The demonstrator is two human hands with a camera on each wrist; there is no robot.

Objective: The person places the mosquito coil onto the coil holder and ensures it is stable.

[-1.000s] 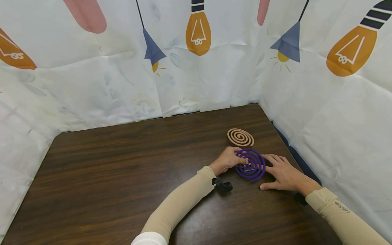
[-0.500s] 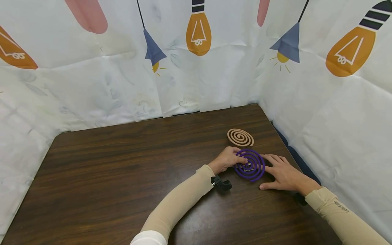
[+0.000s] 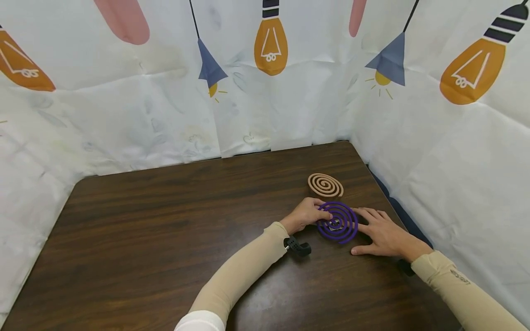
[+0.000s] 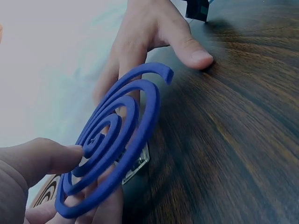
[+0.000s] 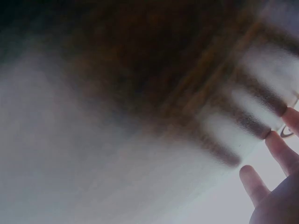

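Note:
My left hand (image 3: 305, 214) pinches a purple mosquito coil (image 4: 150, 105), thumb near its centre and fingers behind it. In the left wrist view the coil stands tilted above the dark wood. Behind its loops shows a small metal piece (image 4: 140, 164), like a coil stand, partly hidden. My right hand (image 3: 383, 233) lies on the table with fingers spread, just right of the coil. Its index fingertip passes behind the coil's edge, by the metal piece. The right wrist view shows several straight fingertips (image 5: 252, 182) at the table surface.
A tan mosquito coil (image 3: 325, 185) lies flat on the brown table (image 3: 165, 239), beyond my left hand. The table's right edge runs close past my right hand. A white printed curtain (image 3: 165, 115) hangs along the back and right sides.
The purple coil has shifted very slightly to the left with the left hand, and the thumb has slid a little back on it. The right hand stays in place.

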